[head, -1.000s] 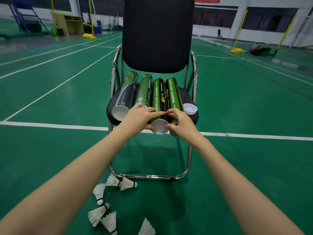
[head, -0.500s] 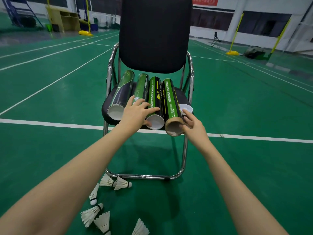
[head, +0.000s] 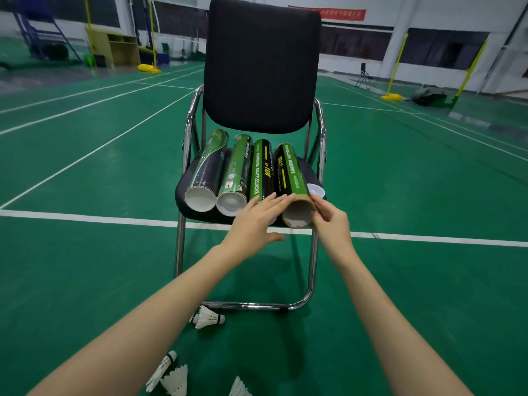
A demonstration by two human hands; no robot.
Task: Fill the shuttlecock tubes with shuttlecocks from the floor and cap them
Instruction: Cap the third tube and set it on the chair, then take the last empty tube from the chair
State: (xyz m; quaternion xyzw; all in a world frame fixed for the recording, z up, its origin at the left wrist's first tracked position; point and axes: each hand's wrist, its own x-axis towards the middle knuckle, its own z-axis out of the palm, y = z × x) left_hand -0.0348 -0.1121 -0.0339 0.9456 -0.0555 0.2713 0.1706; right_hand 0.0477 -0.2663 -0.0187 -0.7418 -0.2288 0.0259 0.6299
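Note:
Four green-and-black shuttlecock tubes lie side by side on the black chair seat (head: 183,192). The left tube (head: 210,167), second tube (head: 238,167) and third tube (head: 263,167) show white ends. The rightmost tube (head: 290,170) sticks out over the seat's front edge with its brown mouth uncapped. My left hand (head: 257,221) lies flat with fingers spread, its tips touching that mouth's left side and hiding the third tube's end. My right hand (head: 331,224) curls around the mouth's right rim. A loose white cap (head: 316,191) rests on the seat beside it. White shuttlecocks (head: 207,317) lie on the floor.
The chair has a tall black back (head: 261,67) and a chrome frame (head: 251,305) on the green court floor. More shuttlecocks (head: 174,378) lie scattered below my left forearm. Yellow net posts and a wooden shelf stand far behind.
My left hand slid right from the capped tube ends to the open tube's mouth. My right hand moved up onto that tube's rim. The view drew closer to the chair.

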